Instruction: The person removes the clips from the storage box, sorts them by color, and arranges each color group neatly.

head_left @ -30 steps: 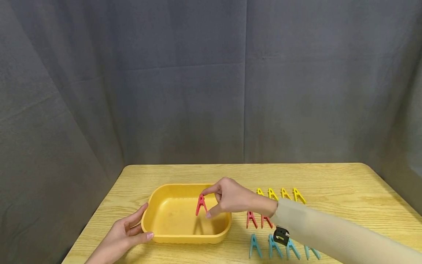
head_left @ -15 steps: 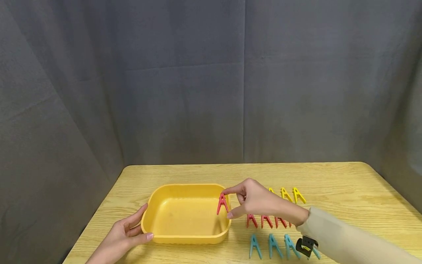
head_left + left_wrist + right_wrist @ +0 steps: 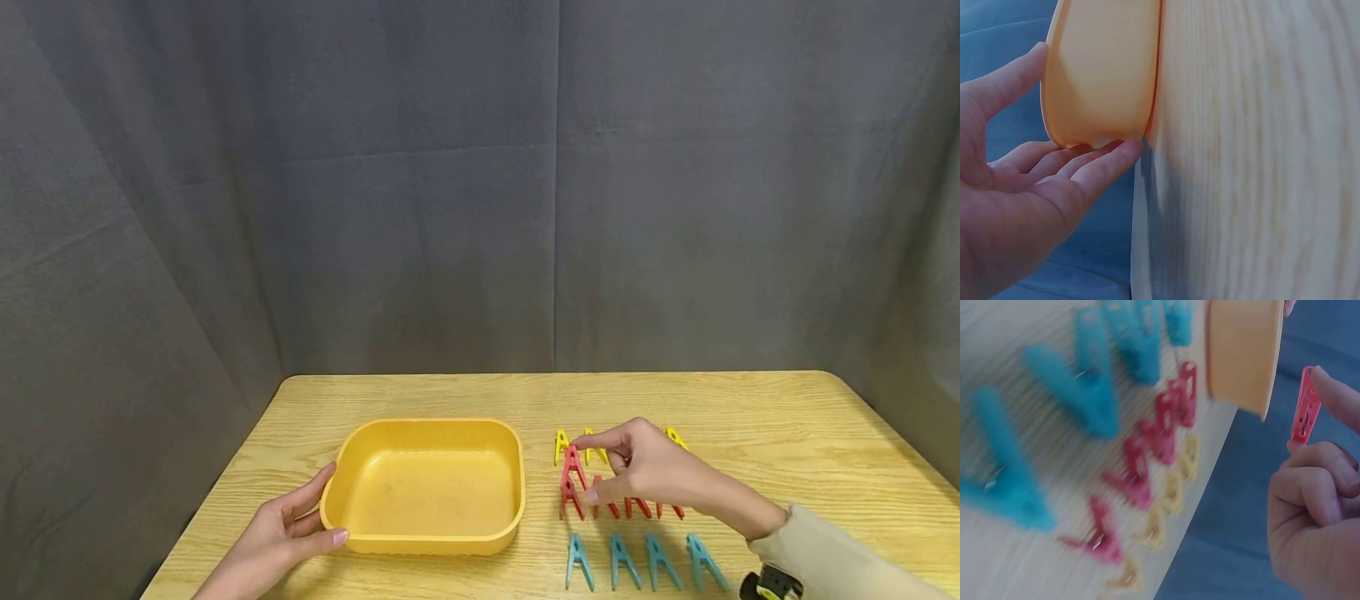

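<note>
Pinching a red clip between thumb and forefinger, the right hand hovers right of the yellow tray; the left hand, fingers spread, touches the tray's left wall.

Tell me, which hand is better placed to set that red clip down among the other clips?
The right hand, probably. It already pinches the red clip just above the red row, while the left hand rests against the yellow tub, away from the clips.

Head view overlooks table; blurry wrist views apparently share tray.
</note>
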